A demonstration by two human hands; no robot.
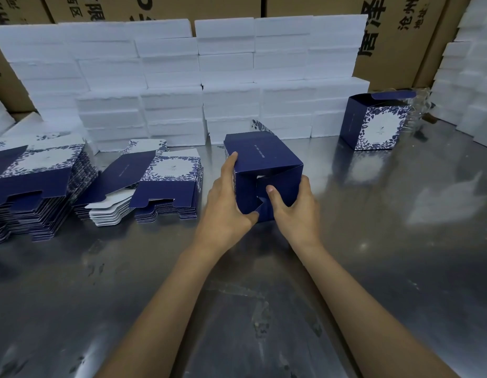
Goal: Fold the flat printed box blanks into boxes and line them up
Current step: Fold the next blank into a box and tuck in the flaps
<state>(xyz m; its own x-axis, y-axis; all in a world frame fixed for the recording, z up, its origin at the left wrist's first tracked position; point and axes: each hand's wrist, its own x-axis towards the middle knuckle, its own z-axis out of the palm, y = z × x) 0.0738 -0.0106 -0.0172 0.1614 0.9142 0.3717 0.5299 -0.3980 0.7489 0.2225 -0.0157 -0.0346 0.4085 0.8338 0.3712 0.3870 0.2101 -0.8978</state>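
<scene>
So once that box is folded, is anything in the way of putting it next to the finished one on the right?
Nothing visible. Both hands hold the box, and only bare table lies between it and the finished box.

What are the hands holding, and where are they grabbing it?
Both hands hold one dark blue box lying on its side. The left hand grips its left edge, the right hand its right side, thumb pressing the bottom flaps facing the camera.
</scene>
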